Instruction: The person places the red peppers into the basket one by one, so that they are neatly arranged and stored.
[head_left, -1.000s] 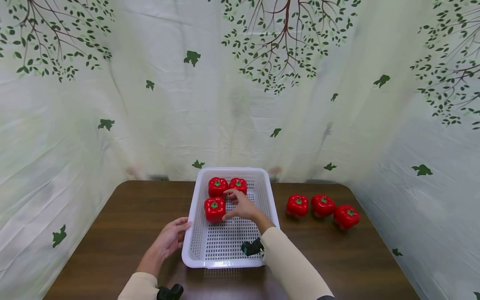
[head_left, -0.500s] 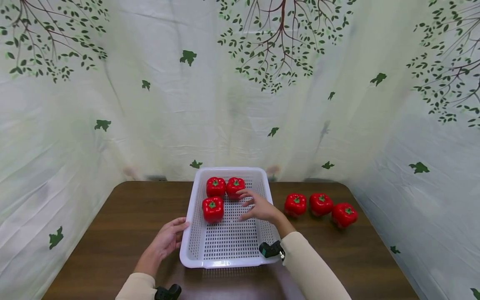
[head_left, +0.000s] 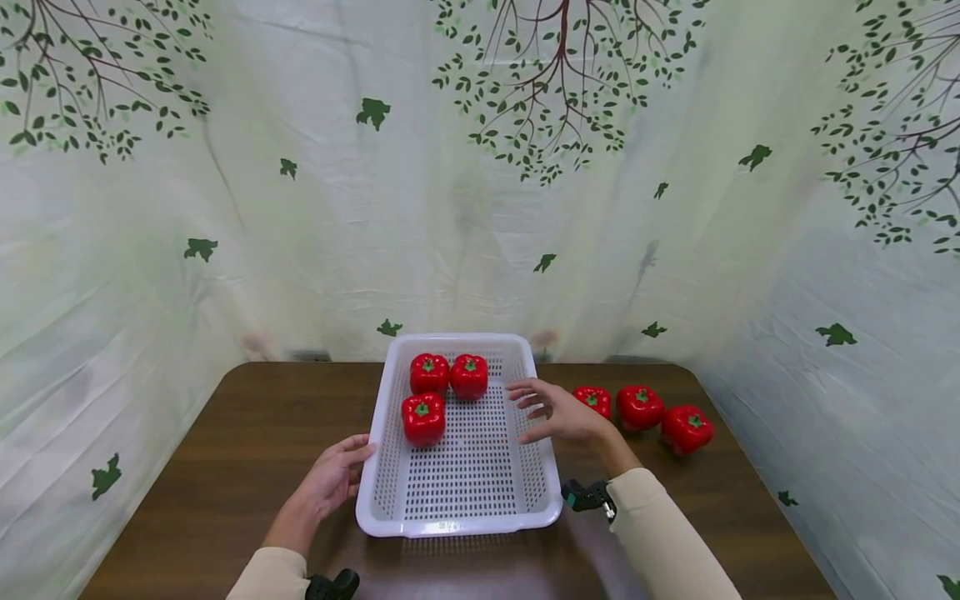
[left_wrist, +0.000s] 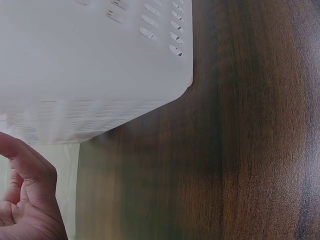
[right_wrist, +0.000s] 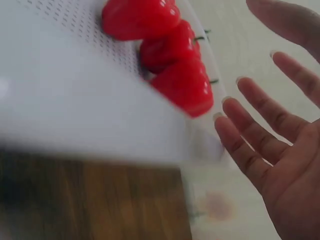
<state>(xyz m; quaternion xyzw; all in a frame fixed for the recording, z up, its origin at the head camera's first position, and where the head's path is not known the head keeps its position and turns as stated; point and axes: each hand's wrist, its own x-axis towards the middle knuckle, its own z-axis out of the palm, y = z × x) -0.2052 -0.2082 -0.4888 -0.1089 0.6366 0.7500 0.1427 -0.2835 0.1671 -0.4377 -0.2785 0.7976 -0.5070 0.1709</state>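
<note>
A white perforated plastic basket stands on the table with three red bell peppers in its left and back part: one front pepper, one back-left pepper and one back-right pepper. At the basket's left rim, my left hand holds on with its fingers; part of the grip is hidden in the left wrist view. My right hand hovers over the right rim, fingers spread and nothing in them. Right of it, partly behind the hand, is another red pepper.
Two more red bell peppers, a middle pepper and an outer pepper, sit on the right of the brown wooden table. A pale curtain with leaf prints hangs behind and around the table.
My right hand has left the front pepper in the basket and moved right, out to the right rim. My left hand stays at the left rim.
</note>
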